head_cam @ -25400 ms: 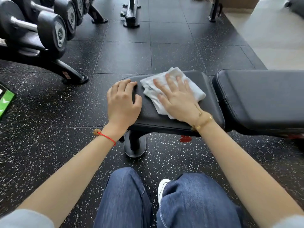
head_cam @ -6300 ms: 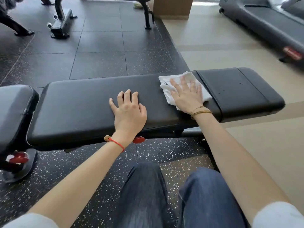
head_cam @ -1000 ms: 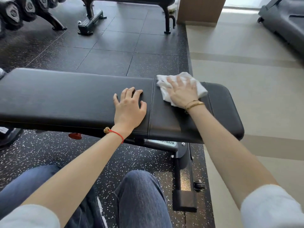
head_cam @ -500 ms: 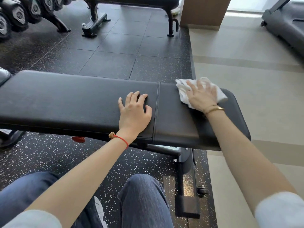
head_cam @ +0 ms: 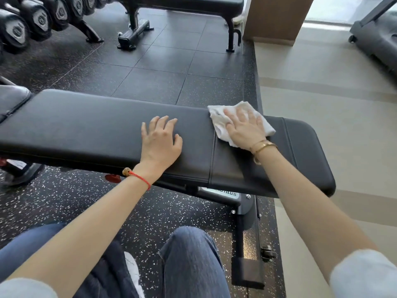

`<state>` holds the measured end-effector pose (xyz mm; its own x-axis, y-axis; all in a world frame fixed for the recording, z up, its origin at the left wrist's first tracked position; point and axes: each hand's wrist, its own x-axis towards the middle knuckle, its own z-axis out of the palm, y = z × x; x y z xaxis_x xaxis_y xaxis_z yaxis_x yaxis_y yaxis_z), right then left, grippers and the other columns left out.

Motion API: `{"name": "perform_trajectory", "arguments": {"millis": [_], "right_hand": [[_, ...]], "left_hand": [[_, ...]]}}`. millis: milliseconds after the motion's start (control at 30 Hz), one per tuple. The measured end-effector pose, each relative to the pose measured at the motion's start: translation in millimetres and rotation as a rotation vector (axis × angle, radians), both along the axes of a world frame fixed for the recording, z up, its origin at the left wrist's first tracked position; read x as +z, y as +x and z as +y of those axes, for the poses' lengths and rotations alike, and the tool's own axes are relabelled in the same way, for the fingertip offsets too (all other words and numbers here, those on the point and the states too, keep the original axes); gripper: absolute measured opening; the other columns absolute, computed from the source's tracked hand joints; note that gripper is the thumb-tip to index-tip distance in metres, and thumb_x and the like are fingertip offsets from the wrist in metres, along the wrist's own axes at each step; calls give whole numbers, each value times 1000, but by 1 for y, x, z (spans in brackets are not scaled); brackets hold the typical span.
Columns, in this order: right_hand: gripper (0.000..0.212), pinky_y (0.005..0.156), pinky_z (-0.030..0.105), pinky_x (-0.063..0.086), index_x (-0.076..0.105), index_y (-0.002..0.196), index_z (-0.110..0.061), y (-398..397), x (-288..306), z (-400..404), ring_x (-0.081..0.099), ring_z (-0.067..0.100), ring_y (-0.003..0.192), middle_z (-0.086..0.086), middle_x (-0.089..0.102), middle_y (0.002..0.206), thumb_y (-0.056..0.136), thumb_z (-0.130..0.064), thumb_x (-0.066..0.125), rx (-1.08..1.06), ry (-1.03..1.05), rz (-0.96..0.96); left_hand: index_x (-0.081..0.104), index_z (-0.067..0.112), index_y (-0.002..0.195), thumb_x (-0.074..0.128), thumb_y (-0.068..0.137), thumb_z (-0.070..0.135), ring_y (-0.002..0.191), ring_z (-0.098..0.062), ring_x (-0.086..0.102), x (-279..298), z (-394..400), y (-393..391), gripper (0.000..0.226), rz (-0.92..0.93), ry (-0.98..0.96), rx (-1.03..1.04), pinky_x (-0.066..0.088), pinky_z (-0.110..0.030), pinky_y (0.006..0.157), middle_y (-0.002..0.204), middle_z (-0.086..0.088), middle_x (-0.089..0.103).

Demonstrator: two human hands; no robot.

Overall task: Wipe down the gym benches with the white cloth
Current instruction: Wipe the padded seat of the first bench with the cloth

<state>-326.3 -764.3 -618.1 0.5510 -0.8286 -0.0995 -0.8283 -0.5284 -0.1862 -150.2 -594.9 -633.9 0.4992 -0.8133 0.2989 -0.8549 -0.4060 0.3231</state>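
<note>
A crumpled white terry cloth (head_cam: 221, 123) is pressed flat against the long black padded vinyl gym bench (head_cam: 86, 123) by the right hand (head_cam: 243, 130), whose fingers are spread straight over it rather than curled round it. The cloth lies at the far edge of the pad, straddling the stitched seam toward the right end. The left hand (head_cam: 160, 140) rests on the pad just left of that seam, fingers loosely splayed and holding nothing.

The cloth is judged light, soft and limp; it is likely to bunch if pushed from one corner, so it is best controlled from its middle under a flat palm. The vinyl looks smooth and firm.

Unobstructed pad remains to the right, up to the rounded end, beyond which the surface drops to pale floor (head_cam: 333, 93). A second black flat bench (head_cam: 182, 3) stands well apart on the far side.
</note>
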Motion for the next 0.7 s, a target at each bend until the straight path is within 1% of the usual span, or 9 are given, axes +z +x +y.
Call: {"name": "perform_trajectory", "arguments": {"millis": [67,100,200,267,333,400,533,600,700], "right_hand": [[52,118,54,-8,11,153,-44,31,3,1,-7,32,149,-3,1,165,102,-43,19,-27,25,20],[52,117,55,-10,10,153,-44,47,4,7,-9,34,149,-3,0,165,102,-44,18,-2,31,24],[52,116,59,-11,8,153,-44,81,-2,45,-9,38,148,-5,0,165,102,-46,18,177,-41,32],[53,116,58,-10,9,153,-44,78,-10,68,-8,38,148,-4,2,165,102,-45,20,283,-101,9],[52,118,53,-8,10,153,-44,58,-14,67,-7,35,149,-2,3,165,103,-43,23,328,-121,-12],[52,119,50,-5,10,153,-45,36,-13,47,-4,31,150,0,3,165,103,-41,23,285,-114,-19],[52,119,51,-7,13,153,-45,31,-3,25,-5,31,150,2,2,165,102,-42,23,63,-24,4],[51,118,54,-7,15,153,-43,42,-4,49,-5,36,149,4,5,164,102,-44,24,80,-73,15],[53,118,56,-8,10,153,-43,41,-12,100,-7,38,149,3,1,165,102,-47,22,227,-147,-7]], "left_hand": [[45,20,144,48,94,28,145,-27,25,-3,7,17,50,-12,56,30,10,-58,119,153,-7,40],[45,22,144,47,95,29,146,-28,24,-5,9,22,50,-5,73,41,9,-59,119,153,-6,38],[45,24,144,44,97,29,145,-26,24,-11,11,25,48,35,61,62,8,-62,118,154,-4,38],[48,23,141,43,96,26,144,-25,26,-13,11,26,45,35,35,65,10,-62,118,152,-3,40],[49,23,140,42,96,24,143,-24,27,-13,11,27,44,41,16,68,10,-62,117,151,-2,42],[49,24,141,42,96,24,143,-23,27,-13,12,27,45,41,8,69,10,-61,118,151,0,42],[50,24,139,43,95,25,142,-24,29,-11,11,25,45,37,-7,73,10,-61,118,149,-1,43],[51,24,138,44,94,26,141,-24,31,-12,10,25,44,22,-4,81,12,-61,117,148,0,45],[52,25,137,44,94,25,141,-23,32,-13,10,26,44,22,-10,77,13,-61,117,147,0,46]]}}
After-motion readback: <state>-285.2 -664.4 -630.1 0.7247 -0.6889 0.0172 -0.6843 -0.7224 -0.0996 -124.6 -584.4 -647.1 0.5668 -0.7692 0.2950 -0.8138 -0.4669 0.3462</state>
